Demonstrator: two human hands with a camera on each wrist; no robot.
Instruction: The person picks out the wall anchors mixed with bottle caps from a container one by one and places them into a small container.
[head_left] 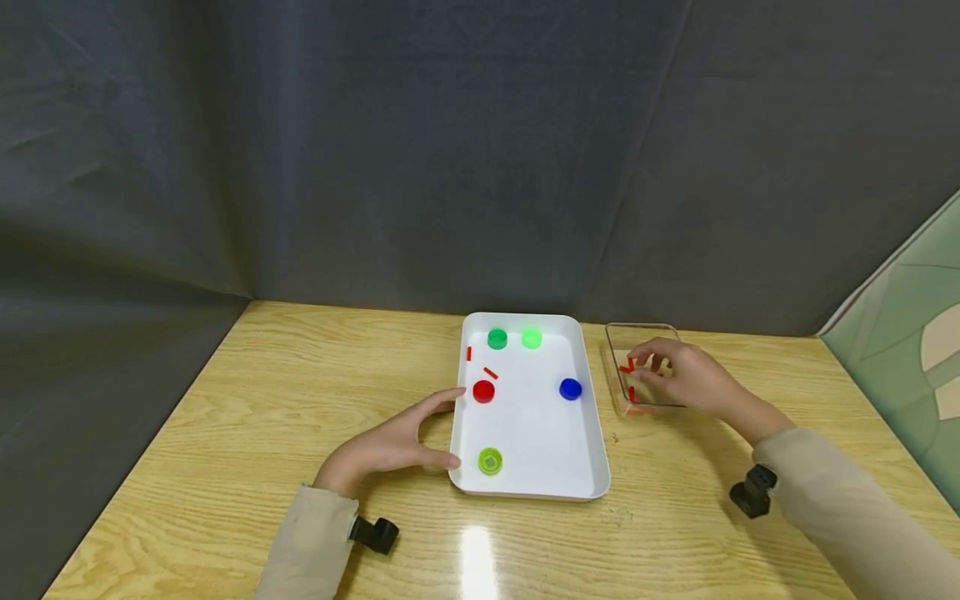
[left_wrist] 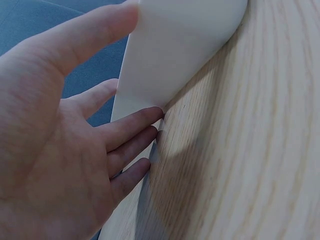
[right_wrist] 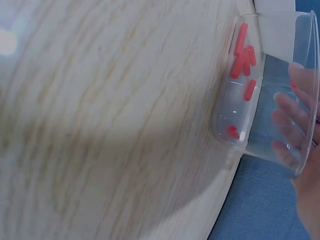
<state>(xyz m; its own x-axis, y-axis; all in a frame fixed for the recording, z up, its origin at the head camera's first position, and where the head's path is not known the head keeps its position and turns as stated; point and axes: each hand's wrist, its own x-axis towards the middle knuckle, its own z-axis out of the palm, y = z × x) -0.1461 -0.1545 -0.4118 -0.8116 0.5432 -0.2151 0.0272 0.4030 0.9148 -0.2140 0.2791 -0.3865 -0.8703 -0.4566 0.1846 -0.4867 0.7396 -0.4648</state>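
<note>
A white tray [head_left: 536, 437] lies on the table. My left hand [head_left: 378, 454] touches its left side with thumb and fingers spread; in the left wrist view the fingers look mostly straight against the tray wall. Two short red sticks [head_left: 491, 372] lie in the tray near a red round cap [head_left: 483, 391]. To the right stands a clear plastic box [right_wrist: 265, 145] with several red sticks [right_wrist: 250, 90] on its bottom. My right hand [head_left: 678, 379] reaches inside, its fingertips pinching a small red stick [right_wrist: 293, 86], mostly hidden by the fingers.
Also in the tray are a blue cap [head_left: 571, 388], a yellow-green cap [head_left: 491, 461], a dark green cap [head_left: 497, 338] and a bright green cap [head_left: 532, 337]. A dark grey cloth [head_left: 450, 167] hangs behind the wooden table [head_left: 300, 375].
</note>
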